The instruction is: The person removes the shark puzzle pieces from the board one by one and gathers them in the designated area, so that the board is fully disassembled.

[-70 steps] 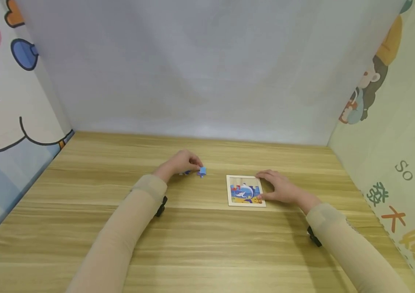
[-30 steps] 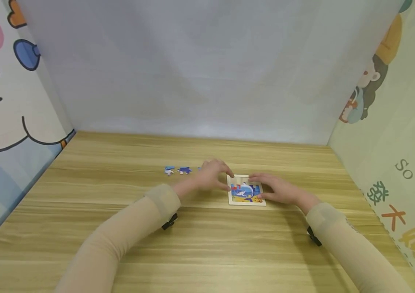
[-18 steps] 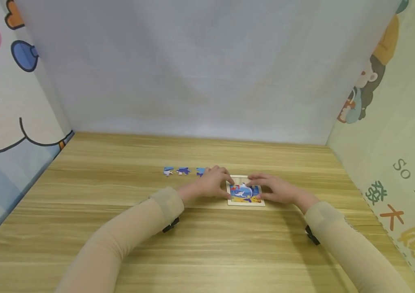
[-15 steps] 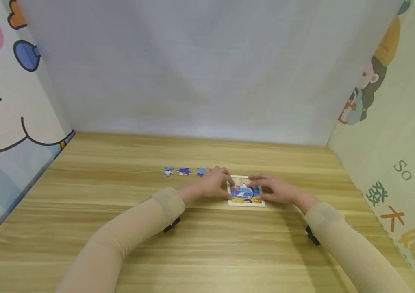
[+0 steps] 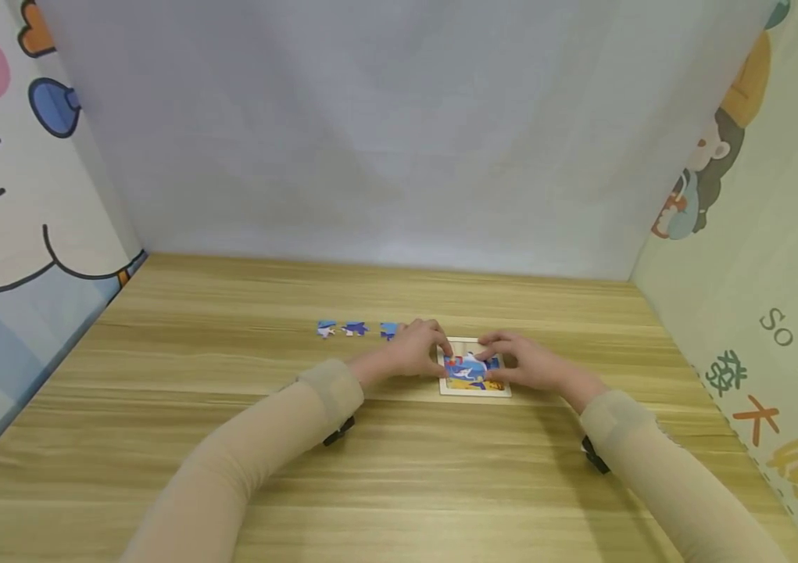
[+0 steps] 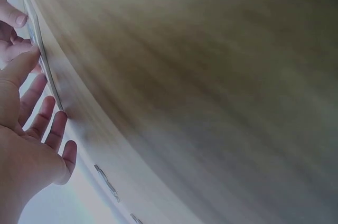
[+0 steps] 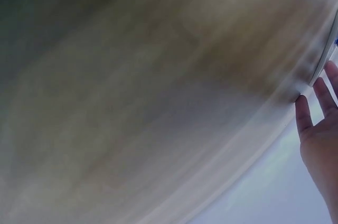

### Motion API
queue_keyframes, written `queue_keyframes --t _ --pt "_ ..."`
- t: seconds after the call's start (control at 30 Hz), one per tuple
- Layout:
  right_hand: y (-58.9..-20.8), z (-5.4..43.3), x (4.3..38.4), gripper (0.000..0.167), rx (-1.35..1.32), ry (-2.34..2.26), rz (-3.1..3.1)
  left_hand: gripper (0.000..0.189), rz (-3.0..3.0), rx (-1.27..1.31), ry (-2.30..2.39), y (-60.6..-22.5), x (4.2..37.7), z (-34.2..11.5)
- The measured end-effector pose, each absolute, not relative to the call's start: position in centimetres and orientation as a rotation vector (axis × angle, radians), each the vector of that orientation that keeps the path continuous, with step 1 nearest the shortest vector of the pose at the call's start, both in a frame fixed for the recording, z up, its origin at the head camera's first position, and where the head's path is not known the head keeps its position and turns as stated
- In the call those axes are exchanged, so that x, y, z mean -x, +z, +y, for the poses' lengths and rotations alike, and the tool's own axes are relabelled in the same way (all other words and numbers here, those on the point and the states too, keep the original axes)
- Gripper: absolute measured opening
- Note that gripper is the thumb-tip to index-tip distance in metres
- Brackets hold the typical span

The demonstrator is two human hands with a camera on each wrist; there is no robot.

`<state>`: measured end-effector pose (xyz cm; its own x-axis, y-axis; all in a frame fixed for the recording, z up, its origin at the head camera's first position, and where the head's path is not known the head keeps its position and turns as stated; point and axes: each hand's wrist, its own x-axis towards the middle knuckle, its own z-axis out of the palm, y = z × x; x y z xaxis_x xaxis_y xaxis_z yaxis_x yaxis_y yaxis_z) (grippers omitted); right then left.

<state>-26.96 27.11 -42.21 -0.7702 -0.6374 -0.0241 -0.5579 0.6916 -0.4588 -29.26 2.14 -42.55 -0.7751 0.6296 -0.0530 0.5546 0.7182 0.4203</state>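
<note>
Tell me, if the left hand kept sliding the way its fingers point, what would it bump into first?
Probably the right hand. The left hand points right across the puzzle board, which it already touches, and the other hand's fingers sit just across it.

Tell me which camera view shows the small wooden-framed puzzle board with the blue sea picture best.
The head view: the small wooden-framed puzzle board lies flat on the table with its blue picture visible between both hands. The left wrist view shows only its thin edge beside the left hand; the right wrist view shows a blurred edge.
</note>
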Motion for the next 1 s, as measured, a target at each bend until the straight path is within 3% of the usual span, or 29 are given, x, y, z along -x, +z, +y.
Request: queue_keyframes --t 0.57,1.0 --pt "-42.3 26.8 27.1 0.031 0.946 -0.646 2.754 0.029 2.731 -0.954 0.671 -41.9 29.0 2.6" --pt "-42.0 26.8 26.8 0.031 0.987 -0.638 2.774 0.008 2.641 -0.989 0.877 -41.4 29.1 2.3"
